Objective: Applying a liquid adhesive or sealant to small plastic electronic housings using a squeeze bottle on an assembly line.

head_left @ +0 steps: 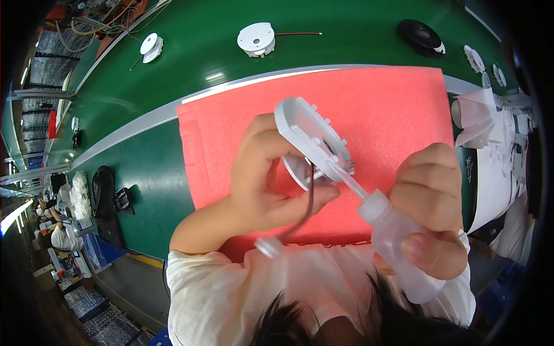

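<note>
My left hand is closed around a white plastic housing, held tilted above a pink foam mat. A dark cable hangs from the housing and ends in a pale, blurred connector. In my right hand is a translucent squeeze bottle, gripped around its body. Its narrow nozzle points up and left, and the tip reaches the housing's lower right edge. Whether the tip touches or goes inside, I cannot tell.
Beyond the mat runs a green conveyor belt carrying a round white unit with a red wire, a smaller white unit and a black oval part. White sheets lie at the right. Black items sit at the left.
</note>
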Demonstrator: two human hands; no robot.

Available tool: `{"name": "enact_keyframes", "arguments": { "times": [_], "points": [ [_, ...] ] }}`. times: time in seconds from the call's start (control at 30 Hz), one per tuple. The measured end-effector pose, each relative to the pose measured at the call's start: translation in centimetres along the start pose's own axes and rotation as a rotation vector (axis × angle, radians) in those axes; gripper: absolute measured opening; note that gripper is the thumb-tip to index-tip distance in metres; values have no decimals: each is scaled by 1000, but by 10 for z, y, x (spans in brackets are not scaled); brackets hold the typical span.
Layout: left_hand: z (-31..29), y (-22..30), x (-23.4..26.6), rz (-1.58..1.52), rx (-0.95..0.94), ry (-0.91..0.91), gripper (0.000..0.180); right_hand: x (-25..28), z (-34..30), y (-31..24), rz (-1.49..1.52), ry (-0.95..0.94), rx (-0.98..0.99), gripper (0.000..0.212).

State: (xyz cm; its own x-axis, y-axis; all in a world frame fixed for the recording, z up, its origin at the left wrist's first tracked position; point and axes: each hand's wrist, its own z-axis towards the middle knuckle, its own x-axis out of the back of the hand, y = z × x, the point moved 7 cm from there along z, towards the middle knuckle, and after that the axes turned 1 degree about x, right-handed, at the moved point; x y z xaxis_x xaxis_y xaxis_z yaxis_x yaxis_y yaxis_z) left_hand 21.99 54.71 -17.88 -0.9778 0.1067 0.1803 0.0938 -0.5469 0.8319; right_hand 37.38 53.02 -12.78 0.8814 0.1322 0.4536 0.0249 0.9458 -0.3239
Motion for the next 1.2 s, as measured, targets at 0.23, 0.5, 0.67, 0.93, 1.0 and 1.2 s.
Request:
{"name": "enact_keyframes", "arguments": {
  "times": [0.23, 0.5, 0.67, 0.93, 1.0, 1.2],
  "points": [
    [-2, -13, 3, -437, 161, 44, 47, -2, 0, -3, -52, 0, -26, 42],
    [-7, -23, 3, -743, 339, 77, 40, 0, 2, -1, -3, 10, 34, 40],
    [-8, -27, 5, -657, 403, 85, 44, -1, 1, 1, -4, 56, 80, 38],
    [-26, -48, -18, -1321, 903, 282, 68, 3, -4, -4, 29, 99, 181, 37],
    [-27, -48, -18, -1328, 896, 249, 68, 3, -4, -5, 27, 93, 163, 38],
    [-23, -37, -23, -1393, 824, 55, 62, -4, -2, -3, 17, 66, 132, 40]
  ]
}}
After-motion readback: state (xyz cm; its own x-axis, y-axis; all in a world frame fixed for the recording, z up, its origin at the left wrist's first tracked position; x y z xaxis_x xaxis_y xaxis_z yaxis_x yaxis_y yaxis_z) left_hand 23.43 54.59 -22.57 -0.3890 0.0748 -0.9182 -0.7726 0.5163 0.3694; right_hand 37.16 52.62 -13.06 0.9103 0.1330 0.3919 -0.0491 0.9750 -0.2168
